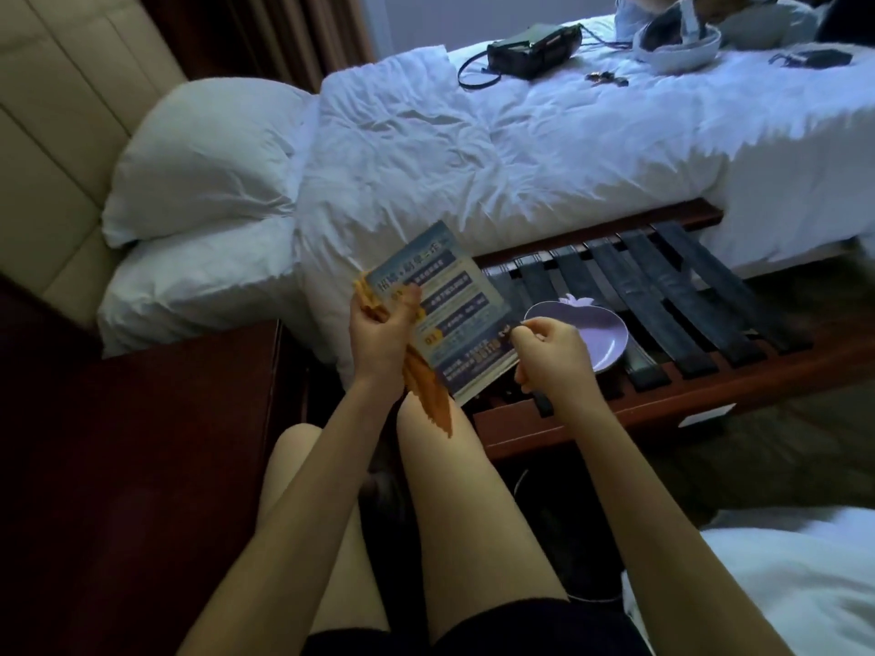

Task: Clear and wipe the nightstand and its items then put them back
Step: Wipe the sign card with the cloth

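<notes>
Both forearms reach out over the knees. The left hand (pixel 382 334) is curled tight round an orange cloth (pixel 428 397) and a blue leaflet (pixel 447 305), while the right hand (pixel 551 355) pinches the leaflet's right edge. Just beyond, a purple dish (pixel 599 338) sits on the luggage rack (pixel 663 295), with the nightstand (pixel 142 442) off left.

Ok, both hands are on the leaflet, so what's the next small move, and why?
Probably draw the orange cloth across the leaflet. The left hand grips cloth and leaflet together, and the right hand pinches the leaflet's edge, so it looks braced for wiping.
</notes>
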